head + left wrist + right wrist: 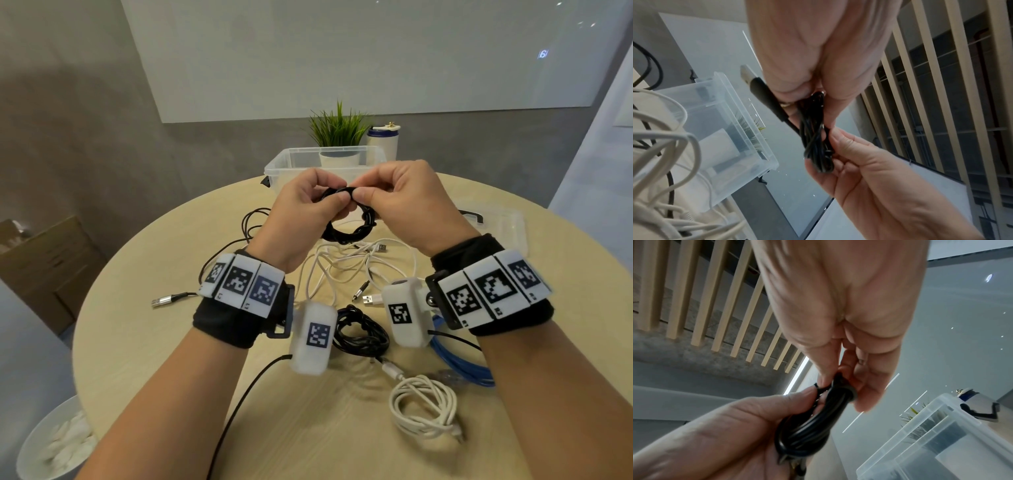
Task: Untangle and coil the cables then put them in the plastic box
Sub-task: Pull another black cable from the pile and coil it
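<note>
Above the plastic box (279,164), both hands, left hand (301,209) and right hand (407,202), pinch a black coil (346,229); box looks empty, white tangle (346,270) remains.

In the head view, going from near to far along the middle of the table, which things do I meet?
White coil → black coil → loose white cables → black coil held in both hands → plastic box → plant.

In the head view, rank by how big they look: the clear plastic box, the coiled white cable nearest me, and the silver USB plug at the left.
1. Clear plastic box, though farthest away.
2. Coiled white cable.
3. Silver USB plug.
</note>
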The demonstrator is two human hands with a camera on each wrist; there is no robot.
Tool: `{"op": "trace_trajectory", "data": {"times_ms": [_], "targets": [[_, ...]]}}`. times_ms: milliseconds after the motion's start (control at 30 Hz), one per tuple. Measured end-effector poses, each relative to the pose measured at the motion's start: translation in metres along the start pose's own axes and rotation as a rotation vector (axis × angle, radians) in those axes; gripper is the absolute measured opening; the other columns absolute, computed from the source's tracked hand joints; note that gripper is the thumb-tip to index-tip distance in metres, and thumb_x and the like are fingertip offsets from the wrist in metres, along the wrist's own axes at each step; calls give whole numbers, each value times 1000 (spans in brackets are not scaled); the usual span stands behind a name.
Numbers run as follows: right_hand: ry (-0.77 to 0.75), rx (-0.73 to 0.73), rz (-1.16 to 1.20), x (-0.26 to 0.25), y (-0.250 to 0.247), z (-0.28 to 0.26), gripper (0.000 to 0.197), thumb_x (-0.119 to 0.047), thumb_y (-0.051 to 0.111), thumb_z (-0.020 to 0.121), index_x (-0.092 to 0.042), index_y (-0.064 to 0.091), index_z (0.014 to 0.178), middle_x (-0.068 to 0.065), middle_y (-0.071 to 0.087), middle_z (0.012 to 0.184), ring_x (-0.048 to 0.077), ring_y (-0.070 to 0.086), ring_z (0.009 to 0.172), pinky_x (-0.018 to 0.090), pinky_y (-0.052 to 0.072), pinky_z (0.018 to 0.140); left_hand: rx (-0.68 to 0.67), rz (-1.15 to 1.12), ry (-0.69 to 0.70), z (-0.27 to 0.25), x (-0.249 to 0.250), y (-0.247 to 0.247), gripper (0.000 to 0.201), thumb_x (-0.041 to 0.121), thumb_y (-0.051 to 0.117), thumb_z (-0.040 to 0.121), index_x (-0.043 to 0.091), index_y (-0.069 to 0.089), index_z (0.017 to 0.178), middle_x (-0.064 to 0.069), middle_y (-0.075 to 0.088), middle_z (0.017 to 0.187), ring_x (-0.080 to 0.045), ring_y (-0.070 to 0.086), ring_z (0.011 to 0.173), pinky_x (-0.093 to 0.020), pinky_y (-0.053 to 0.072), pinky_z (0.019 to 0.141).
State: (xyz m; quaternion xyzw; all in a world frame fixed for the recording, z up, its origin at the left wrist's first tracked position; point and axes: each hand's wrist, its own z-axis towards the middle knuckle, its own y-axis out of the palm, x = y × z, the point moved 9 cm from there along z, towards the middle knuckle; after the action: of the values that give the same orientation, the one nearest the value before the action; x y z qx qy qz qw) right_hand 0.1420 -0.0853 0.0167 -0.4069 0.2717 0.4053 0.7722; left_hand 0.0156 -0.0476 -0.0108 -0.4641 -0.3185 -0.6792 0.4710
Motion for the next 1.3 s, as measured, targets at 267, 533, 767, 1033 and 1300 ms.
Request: {"op": "trace_trajectory", "data": {"times_ms": [267,533,767,1033,1300], "targets": [[20,-65,32,1,3,0,11,-6,59,93,-7,70,94,3,68,74,9,64,65,23,57,66,8,-9,23,-2,2,4,15,-3,55,92,9,56,82,-3,68,69,-15,66,71,-25,54,74],[31,-149,-32,5,9,0,11,-7,62,91,-15,68,86,2,68,76,15,66,75,31,57,69,3,65,-28,-3,0,2,11,-2,61,88,4,60,79,-11,68,72,-16,66,70,-22,54,66],[68,-193,1,3,11,-3,8,-7,62,88,-12,69,87,1,67,75,13,62,72,30,57,68,-21,-20,-97,-3,-2,-1,15,-7,60,86,6,54,82,-10,67,69,-19,67,66,-25,53,64],[88,-149,-13,2,10,-5,6,-5,69,80,-11,71,79,2,66,73,8,56,62,23,50,61,-16,19,-145,-3,-3,-6,35,-15,62,80,14,44,89,-13,70,80,-26,66,70,-39,54,72],[60,-121,-110,-1,10,-4,8,-5,70,78,-13,70,78,0,64,72,8,54,63,18,45,57,-1,118,-87,-3,0,-3,37,-14,64,79,16,45,89,-13,70,81,-23,65,68,-36,54,71]]}}
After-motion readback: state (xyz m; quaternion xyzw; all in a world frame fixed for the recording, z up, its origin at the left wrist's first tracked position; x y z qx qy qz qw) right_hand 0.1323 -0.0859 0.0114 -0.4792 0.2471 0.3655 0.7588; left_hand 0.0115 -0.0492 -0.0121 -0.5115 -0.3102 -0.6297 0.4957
